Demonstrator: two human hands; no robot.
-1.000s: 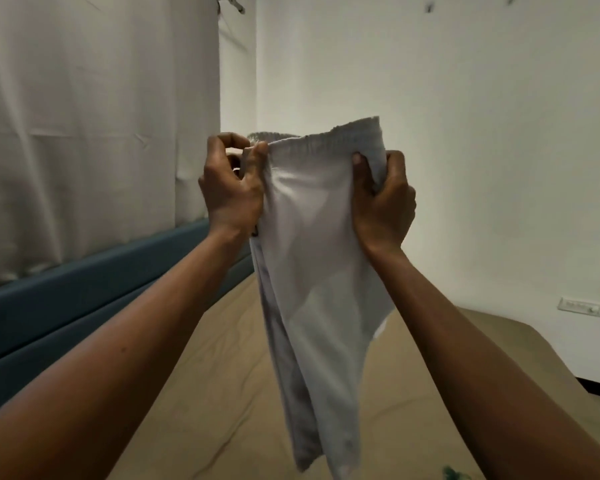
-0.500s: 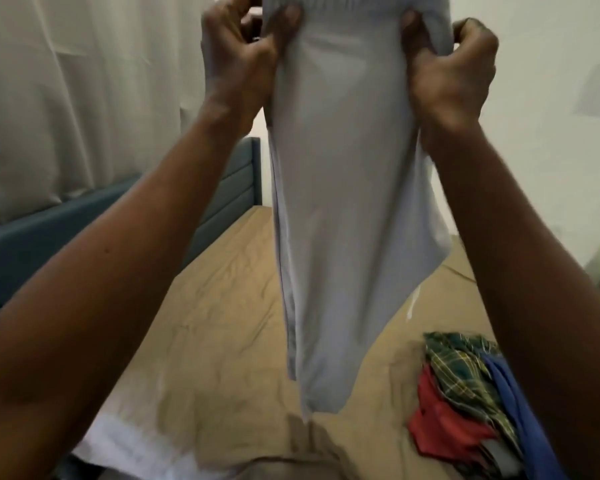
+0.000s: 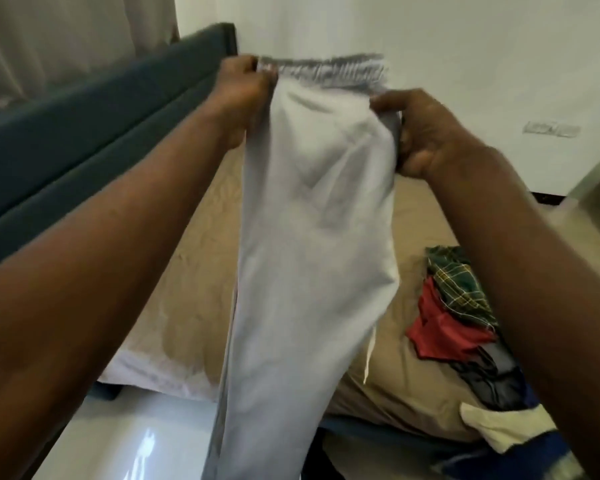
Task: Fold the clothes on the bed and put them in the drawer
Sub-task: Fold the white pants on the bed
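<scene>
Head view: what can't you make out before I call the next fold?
Light grey trousers: leg ends cut off by the bottom edge of the head view.
Clothes pile on the bed: right part hidden behind the right forearm.
Waistband: motion-blurred, near the left hand.
Drawer: not in view.

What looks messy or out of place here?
A crumpled pile of clothes lies unfolded on the right. The tan sheet leaves the white mattress bare at its near corner. The pale trousers held up look fine.
</scene>
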